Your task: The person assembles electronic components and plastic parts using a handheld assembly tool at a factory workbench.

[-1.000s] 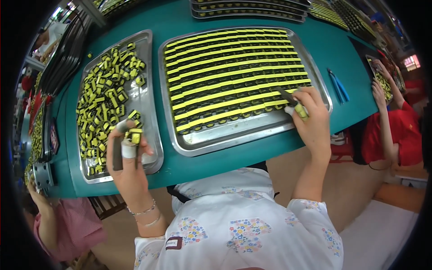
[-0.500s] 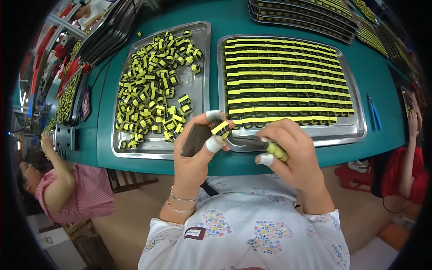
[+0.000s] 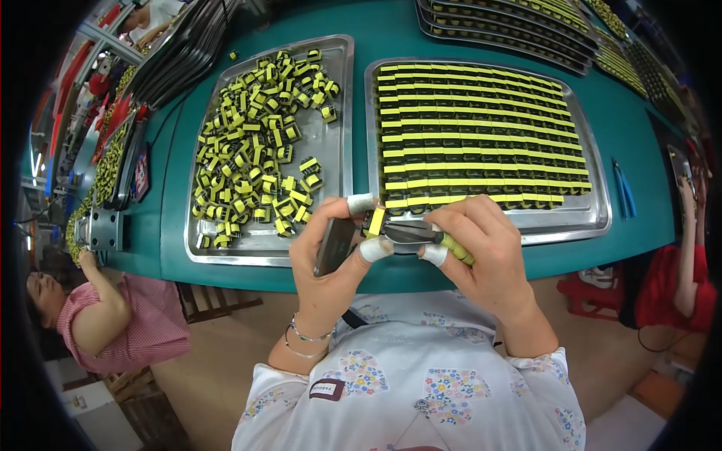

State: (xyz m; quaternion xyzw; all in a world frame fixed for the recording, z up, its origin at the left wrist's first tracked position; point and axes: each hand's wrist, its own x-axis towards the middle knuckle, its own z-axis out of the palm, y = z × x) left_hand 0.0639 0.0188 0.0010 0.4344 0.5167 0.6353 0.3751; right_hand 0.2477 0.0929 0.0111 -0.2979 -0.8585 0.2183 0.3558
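Observation:
My left hand (image 3: 327,244) holds a small black-and-yellow transformer (image 3: 375,223) between its taped fingertips. A dark flat rectangular block (image 3: 335,246) rests in the same palm. My right hand (image 3: 485,240) is closed around a hand tool (image 3: 411,231) with dark grey tapering jaws and a yellow-green wrapped grip. Those jaws point left and meet the transformer's right side, though the exact contact is too small to make out. White tape covers a thumb and a finger on my left hand and the right thumb.
Loose transformers lie heaped in a metal tray (image 3: 344,150) at left. Another metal tray (image 3: 599,214) holds neat rows of them. Blue-handled pliers (image 3: 626,192) lie to its right. Stacked loaded trays (image 3: 504,39) stand behind. People sit at both sides.
The transformer has turned more upright in my left fingers. The tool's jaws have swung into fuller view against it, and my hands have drawn slightly closer together.

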